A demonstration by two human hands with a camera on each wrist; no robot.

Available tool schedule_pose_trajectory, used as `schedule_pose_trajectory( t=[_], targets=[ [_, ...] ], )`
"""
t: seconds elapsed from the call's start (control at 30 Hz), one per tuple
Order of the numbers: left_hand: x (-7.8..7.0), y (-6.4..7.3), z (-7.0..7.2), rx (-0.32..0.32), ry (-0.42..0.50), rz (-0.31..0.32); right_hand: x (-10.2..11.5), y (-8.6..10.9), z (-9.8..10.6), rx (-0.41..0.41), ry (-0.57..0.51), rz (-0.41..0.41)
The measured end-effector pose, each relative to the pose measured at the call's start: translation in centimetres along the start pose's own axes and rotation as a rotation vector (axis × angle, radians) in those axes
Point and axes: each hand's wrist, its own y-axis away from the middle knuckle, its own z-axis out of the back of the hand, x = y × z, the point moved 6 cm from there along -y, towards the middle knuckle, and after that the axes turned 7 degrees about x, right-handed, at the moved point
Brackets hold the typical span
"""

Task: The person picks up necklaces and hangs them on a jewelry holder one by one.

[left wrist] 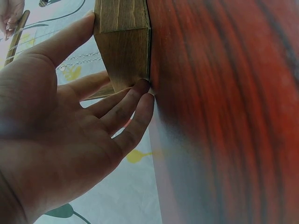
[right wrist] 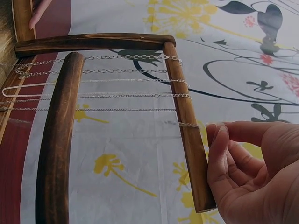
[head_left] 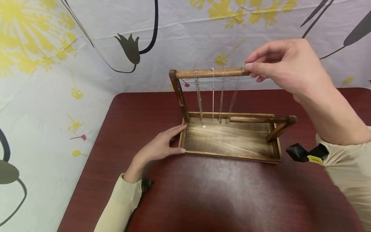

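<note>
A wooden jewelry stand [head_left: 232,157] has a shallow tray base, a tall bar at the back and a lower bar in front. Several silver necklaces [head_left: 198,88] hang from the tall bar [head_left: 185,74]. My left hand [head_left: 157,145] holds the tray's left end, thumb at the front corner and fingers farther back. Up at the tall bar's right end, my right hand [head_left: 292,64] pinches with thumb and index finger at the rightmost thin necklace [right wrist: 189,125]. That chain looks faint and blurred in the head view. What lies between those fingertips is mostly hidden.
The stand sits on a dark red wooden table [head_left: 220,193]. Behind and to the left hangs a pale cloth [head_left: 95,64] with yellow and grey flower prints. The stand's lower bar [head_left: 255,119] juts leftward beneath my right hand.
</note>
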Motion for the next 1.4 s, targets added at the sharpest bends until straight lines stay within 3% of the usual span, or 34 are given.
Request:
schedule_pose_trajectory(
  t=[0.73, 1.27, 1.4],
  targets=[
    [0.0, -0.2, 0.3, 0.005, 0.013, 0.012, -0.5, 0.7, 0.7, -0.013, -0.014, -0.037],
    [-0.2, 0.3, 1.0, 0.045, -0.041, 0.020, -0.9, 1.8, 1.7, -0.059, -0.056, 0.032],
    [-0.1, 0.3, 0.9, 0.036, -0.045, 0.026, -1.5, 2.2, 1.9, -0.059, -0.036, 0.016]
  ],
)
